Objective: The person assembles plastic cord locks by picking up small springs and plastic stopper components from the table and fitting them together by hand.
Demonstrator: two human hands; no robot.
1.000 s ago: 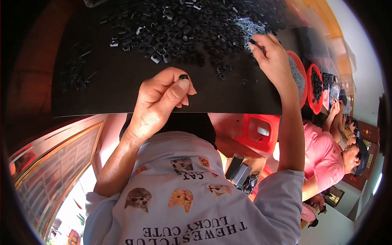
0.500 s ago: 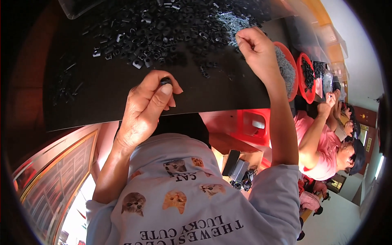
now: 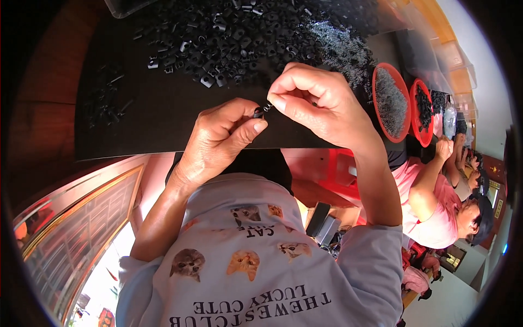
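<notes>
My left hand (image 3: 218, 136) pinches a small black plastic part (image 3: 259, 113) between thumb and forefinger, just above the near edge of the dark table (image 3: 163, 125). Close beside it, my right hand (image 3: 321, 106) holds a thin metal spring (image 3: 267, 107) by its end in a thumb-and-finger pinch. The spring's other end is at the black part; whether it sits inside cannot be made out. Past my hands lies a heap of small black plastic parts (image 3: 229, 43). A pile of silvery springs (image 3: 340, 49) adjoins that heap on its right.
A red basin of grey springs (image 3: 391, 103) stands at the right, beside another red basin with black parts (image 3: 424, 111). Several thin black pieces (image 3: 109, 103) lie at the table's left. A person in pink (image 3: 436, 212) works farther right. Clear plastic bins (image 3: 436, 60) line the far right.
My right hand has come from the spring pile toward my left hand, and a spring now shows in its fingers. My left hand has turned slightly and moved right. The view has shifted a little.
</notes>
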